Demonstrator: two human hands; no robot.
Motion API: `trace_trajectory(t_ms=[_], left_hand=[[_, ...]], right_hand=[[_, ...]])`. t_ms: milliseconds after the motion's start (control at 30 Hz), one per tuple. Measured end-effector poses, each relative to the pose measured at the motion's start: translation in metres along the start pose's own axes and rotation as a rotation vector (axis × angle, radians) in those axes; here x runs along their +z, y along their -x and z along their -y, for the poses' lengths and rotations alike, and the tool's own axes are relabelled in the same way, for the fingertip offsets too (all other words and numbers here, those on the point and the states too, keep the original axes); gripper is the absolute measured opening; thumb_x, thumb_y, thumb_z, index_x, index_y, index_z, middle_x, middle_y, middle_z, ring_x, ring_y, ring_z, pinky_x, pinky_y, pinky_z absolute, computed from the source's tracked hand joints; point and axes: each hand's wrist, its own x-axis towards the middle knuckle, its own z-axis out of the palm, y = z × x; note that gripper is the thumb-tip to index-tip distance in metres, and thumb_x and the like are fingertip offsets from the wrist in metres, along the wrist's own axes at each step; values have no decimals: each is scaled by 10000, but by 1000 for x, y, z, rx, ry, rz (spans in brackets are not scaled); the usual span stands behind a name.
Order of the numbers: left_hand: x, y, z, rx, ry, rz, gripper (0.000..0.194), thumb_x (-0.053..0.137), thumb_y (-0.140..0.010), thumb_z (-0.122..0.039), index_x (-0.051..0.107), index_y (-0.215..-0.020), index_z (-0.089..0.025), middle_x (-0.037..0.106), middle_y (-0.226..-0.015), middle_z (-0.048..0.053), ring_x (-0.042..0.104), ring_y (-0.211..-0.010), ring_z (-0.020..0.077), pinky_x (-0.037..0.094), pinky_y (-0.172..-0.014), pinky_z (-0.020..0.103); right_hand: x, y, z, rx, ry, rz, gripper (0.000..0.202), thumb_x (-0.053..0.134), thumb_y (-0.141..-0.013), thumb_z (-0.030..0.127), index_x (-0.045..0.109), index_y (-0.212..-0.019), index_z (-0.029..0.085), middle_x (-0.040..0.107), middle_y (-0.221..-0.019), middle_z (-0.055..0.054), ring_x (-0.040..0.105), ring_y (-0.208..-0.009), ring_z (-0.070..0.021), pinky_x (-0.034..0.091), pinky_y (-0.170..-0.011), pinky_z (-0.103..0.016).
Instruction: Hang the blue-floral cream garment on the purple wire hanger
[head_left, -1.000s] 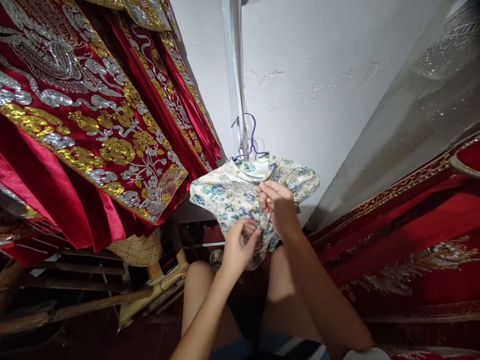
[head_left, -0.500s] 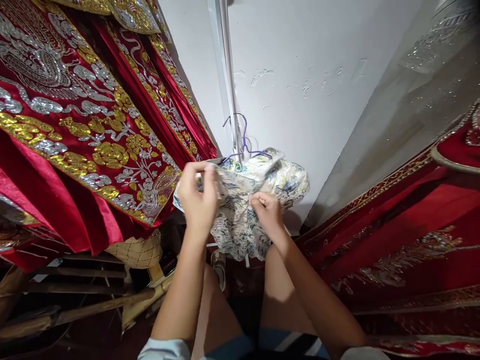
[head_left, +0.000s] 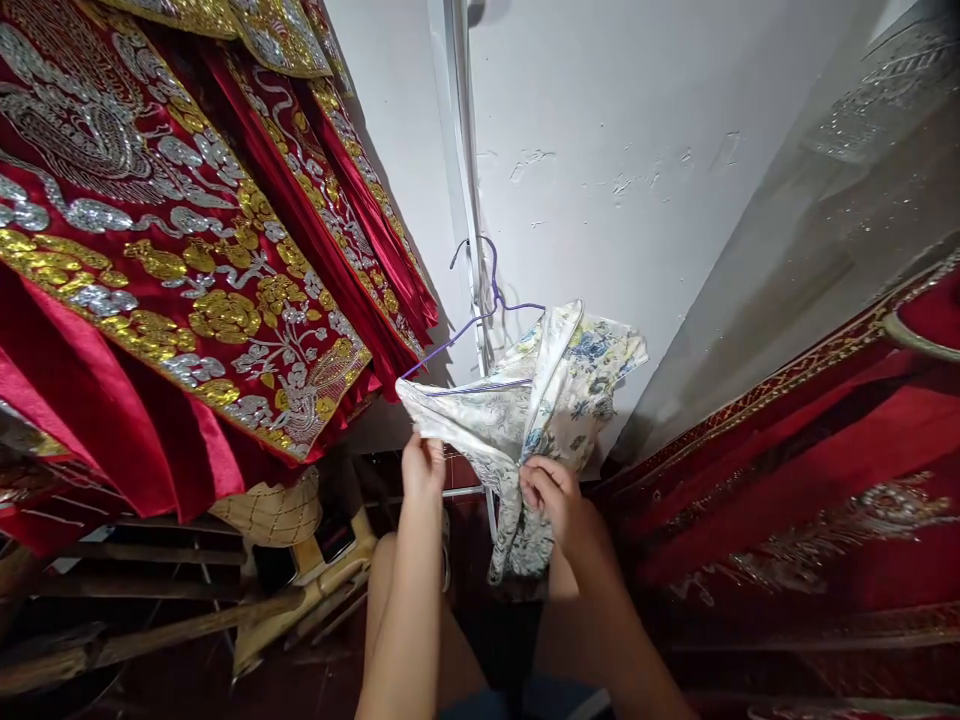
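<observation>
A white blouse (head_left: 577,400) with a blue and yellow floral print hangs on a purple wire hanger (head_left: 497,290). The hanger's left arm is bare down to its tip, where the blouse's pale edge lies. With my left hand (head_left: 424,466) I pinch that edge just below the hanger's left end. My right hand (head_left: 553,492) is closed on the blouse's front opening, at about mid-chest. Below my right hand the lower part of the garment hangs bunched and narrow. The right shoulder of the blouse sits over the hanger's other arm.
Behind the hanger a metal rack post (head_left: 465,150) runs up along the white wall (head_left: 600,120). Red sequined garments (head_left: 225,310) hang close on the left, and more red embroidered cloth (head_left: 810,480) is on the right. Wooden chair parts (head_left: 307,590) stand low at left.
My left hand has come down from above the blouse's left shoulder to its edge. My right hand has moved lower. The blouse's left side has dropped, baring the hanger's left arm.
</observation>
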Motion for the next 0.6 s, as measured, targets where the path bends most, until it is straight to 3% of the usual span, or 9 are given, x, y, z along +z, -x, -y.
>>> trace_trajectory(t_ms=[67,167,300,400,500,600], left_hand=[[7,15,17,-60,36,-20,53,578,-837,-147,625,-859,-154,674,-754,45,681,-792,135,567,-766,235],[14,30,24,-90,46,39,88,664,-769,-208,654,-837,-151,698,-796,42,686,-842,158,555,-827,275],[18,40,9,-67,-167,247,228,789,-659,-320,677,-754,-145,672,-739,17,631,-773,173,513,-761,276],[24,54,-7,-62,-225,449,294,763,-746,-423,668,-740,-144,635,-738,24,586,-753,164,480,-743,263],[37,81,-20,16,-287,664,290,671,-873,-449,659,-847,-160,611,-800,31,552,-752,154,450,-721,253],[51,106,-30,154,-406,877,229,628,-925,-395,656,-879,-172,613,-865,52,561,-801,175,453,-745,277]], right_hand=[[-12,3,-2,19,16,-10,352,572,-795,379,449,-499,233,408,-464,36,349,-471,-128,275,-502,-285],[-32,5,-6,29,15,32,330,563,-782,378,488,-497,231,411,-424,40,328,-449,-123,272,-503,-284],[-54,5,-10,136,135,177,278,559,-743,335,506,-499,213,418,-419,47,337,-438,-110,263,-496,-267],[-61,0,-13,229,326,315,291,598,-776,367,591,-546,190,499,-464,27,421,-469,-123,310,-508,-264],[-57,-13,-17,115,306,145,446,597,-841,579,670,-646,183,634,-605,-29,542,-584,-172,410,-568,-291],[-46,-26,-15,109,-2,82,657,497,-808,813,703,-766,191,684,-699,-68,636,-709,-238,502,-653,-347]])
